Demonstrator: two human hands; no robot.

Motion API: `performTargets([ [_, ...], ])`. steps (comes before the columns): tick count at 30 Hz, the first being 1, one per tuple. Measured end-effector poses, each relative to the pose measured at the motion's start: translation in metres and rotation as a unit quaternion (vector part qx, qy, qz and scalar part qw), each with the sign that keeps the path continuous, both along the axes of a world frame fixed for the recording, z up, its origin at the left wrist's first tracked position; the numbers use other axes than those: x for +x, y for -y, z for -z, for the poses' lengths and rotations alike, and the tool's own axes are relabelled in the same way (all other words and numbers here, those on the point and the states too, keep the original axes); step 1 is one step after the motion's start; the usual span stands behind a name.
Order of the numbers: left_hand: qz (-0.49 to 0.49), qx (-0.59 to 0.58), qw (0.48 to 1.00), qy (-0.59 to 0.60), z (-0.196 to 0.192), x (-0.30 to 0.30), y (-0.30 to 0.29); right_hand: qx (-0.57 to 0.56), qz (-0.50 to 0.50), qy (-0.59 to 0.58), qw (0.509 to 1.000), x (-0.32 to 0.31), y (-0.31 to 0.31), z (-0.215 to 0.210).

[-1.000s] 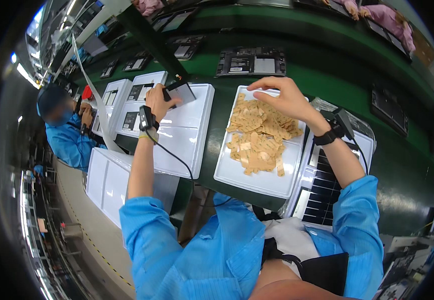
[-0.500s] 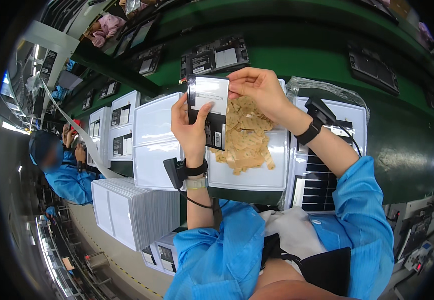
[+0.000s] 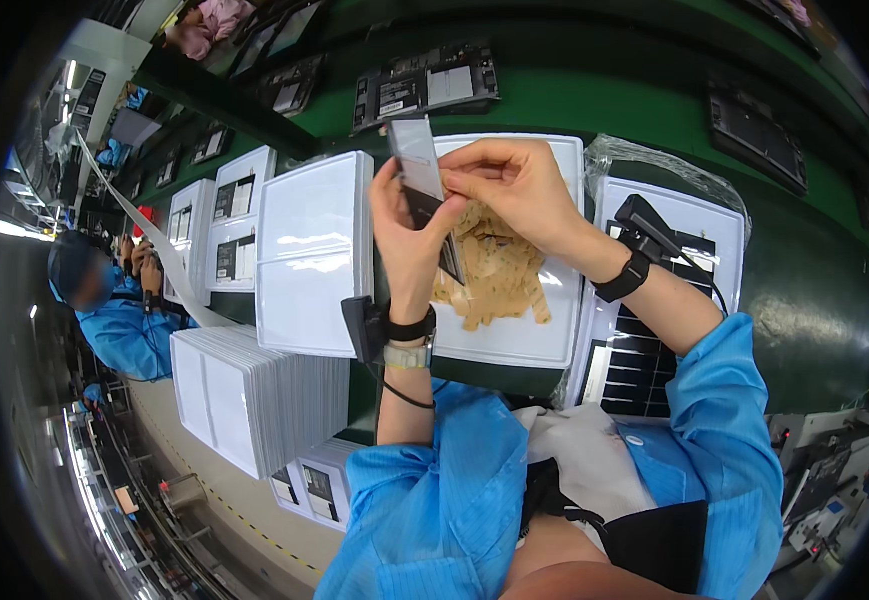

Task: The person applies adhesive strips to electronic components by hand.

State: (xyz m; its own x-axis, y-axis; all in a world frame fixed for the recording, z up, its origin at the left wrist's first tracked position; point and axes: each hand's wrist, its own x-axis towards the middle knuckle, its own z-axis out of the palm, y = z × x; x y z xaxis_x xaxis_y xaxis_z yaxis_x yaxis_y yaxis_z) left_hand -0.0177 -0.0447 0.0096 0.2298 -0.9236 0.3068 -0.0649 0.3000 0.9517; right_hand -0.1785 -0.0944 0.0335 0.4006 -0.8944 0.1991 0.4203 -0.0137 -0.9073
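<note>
Clasping the battery (image 3: 417, 165) around its middle is the left grip (image 3: 409, 240); the right grip (image 3: 514, 190), pinched narrow, at its right edge.

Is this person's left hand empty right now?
No, the left hand holds a flat black-and-silver piece between thumb and fingers, tilted in front of the heap of tan strips.
</note>
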Motion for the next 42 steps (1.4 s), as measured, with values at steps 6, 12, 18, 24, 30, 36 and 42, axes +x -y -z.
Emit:
performTargets([
  [6,0.068,0.009,0.946,-0.318,-0.002,-0.002,0.001,-0.154,0.181,-0.112,0.965,-0.003,0.011,0.010],
  [12,-0.085,-0.021,0.986,-0.142,0.014,-0.001,0.006,-0.212,0.110,-0.190,0.952,0.013,-0.031,-0.008],
  [18,0.024,-0.044,0.908,-0.416,-0.003,0.005,-0.001,-0.187,0.172,-0.139,0.957,0.007,-0.009,0.005],
  [24,-0.098,-0.067,0.954,-0.276,0.006,0.017,0.009,-0.333,0.106,-0.231,0.908,0.016,-0.043,-0.003],
  [30,-0.039,-0.022,0.951,-0.307,0.007,0.022,-0.009,-0.223,0.090,-0.250,0.938,0.009,-0.031,-0.006],
  [36,0.025,0.002,0.868,-0.496,0.011,0.054,-0.018,-0.403,0.248,-0.249,0.845,-0.021,-0.018,-0.041],
  [42,0.041,0.021,0.862,-0.504,0.026,0.054,-0.016,-0.365,-0.014,-0.507,0.781,-0.068,-0.028,0.001],
])
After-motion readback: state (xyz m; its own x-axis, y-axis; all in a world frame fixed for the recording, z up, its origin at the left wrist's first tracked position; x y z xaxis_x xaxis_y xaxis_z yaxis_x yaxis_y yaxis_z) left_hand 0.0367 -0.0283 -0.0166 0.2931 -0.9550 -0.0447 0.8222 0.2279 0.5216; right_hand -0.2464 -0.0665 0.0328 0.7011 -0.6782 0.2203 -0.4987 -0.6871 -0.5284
